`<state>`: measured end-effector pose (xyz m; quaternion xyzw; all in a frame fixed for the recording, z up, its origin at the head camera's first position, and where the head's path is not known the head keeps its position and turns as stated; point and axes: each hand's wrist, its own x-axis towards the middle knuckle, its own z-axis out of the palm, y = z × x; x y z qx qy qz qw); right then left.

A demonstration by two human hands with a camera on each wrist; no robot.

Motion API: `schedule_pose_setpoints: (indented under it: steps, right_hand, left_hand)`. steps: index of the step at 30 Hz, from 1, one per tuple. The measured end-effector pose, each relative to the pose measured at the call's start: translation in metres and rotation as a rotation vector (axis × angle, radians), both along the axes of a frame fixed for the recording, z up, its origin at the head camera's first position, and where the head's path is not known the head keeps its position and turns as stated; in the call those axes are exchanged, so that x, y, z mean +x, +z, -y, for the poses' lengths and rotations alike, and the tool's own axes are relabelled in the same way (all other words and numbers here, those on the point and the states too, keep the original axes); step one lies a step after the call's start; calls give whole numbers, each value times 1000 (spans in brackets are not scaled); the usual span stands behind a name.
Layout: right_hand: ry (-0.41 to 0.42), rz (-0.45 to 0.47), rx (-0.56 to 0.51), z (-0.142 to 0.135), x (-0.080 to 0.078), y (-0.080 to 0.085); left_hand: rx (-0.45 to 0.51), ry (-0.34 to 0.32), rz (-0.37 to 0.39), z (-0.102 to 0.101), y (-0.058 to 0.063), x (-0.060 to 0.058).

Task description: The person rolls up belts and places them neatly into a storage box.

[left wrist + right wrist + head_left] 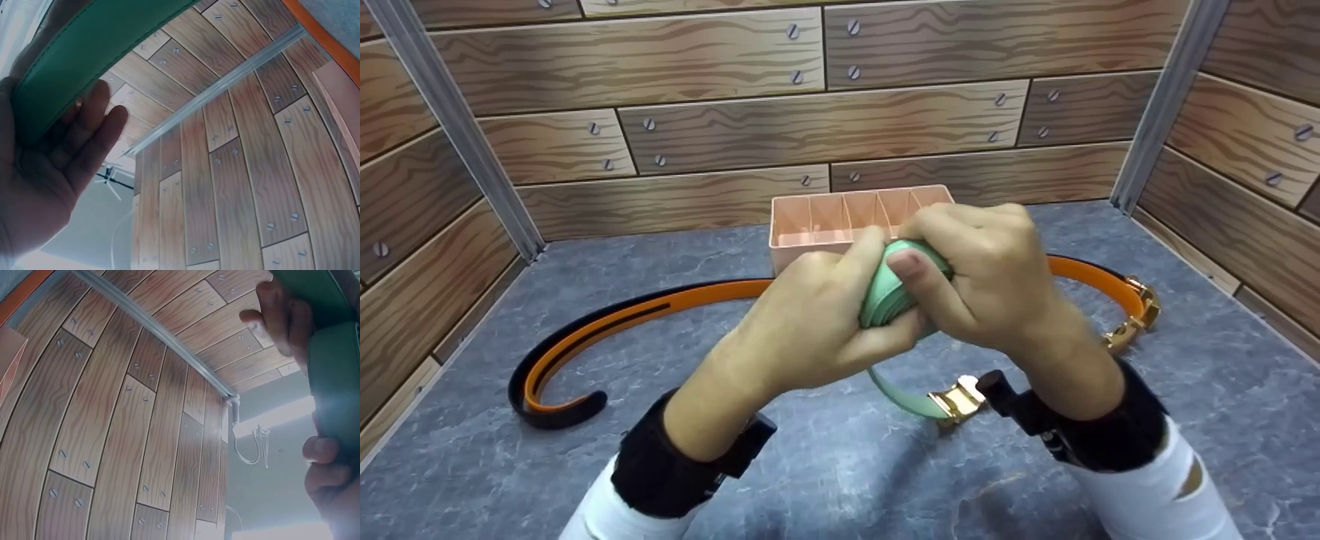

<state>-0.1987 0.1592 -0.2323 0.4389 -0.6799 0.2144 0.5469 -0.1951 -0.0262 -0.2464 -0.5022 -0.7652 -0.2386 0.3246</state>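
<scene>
Both hands grip a rolled green belt (891, 294) in front of my chest. My left hand (806, 322) wraps the roll from the left, and my right hand (994, 274) holds it from the right with its thumb pressed on top of the coil. A loose end hangs below the hands, ending in a gold buckle (960, 397). In the left wrist view, a stitched green strap (84, 62) crosses the left palm. Green coils (337, 382) show between the fingers in the right wrist view.
Behind the hands stands a pink box (814, 240) with several compartments. An orange and black belt (712, 294) curves across the grey table (675, 352), its gold buckle (1144, 307) at the right. Wood-patterned walls (720, 60) enclose the back and sides.
</scene>
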Motion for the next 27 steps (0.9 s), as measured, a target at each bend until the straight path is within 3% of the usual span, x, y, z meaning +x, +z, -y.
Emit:
schedule_pose_setpoints:
  steps: [7,11,14,20,27]
  right_hand:
    - [14,102,-157,1,-4,2]
    - [64,146,-205,1,-4,4]
    - [83,151,-163,-2,-3,4]
    - [12,66,43,-6,1,-1]
    - [3,41,-74,-1,-2,0]
  left_hand:
    - [140,-73,62,-7,-3,-5]
    - [156,-93,75,-8,-4,-4]
    - [98,-68,61,-5,-2,-3]
    - [-23,-49,45,0,-1,0]
    - [112,-60,-18,-1,-2,-4]
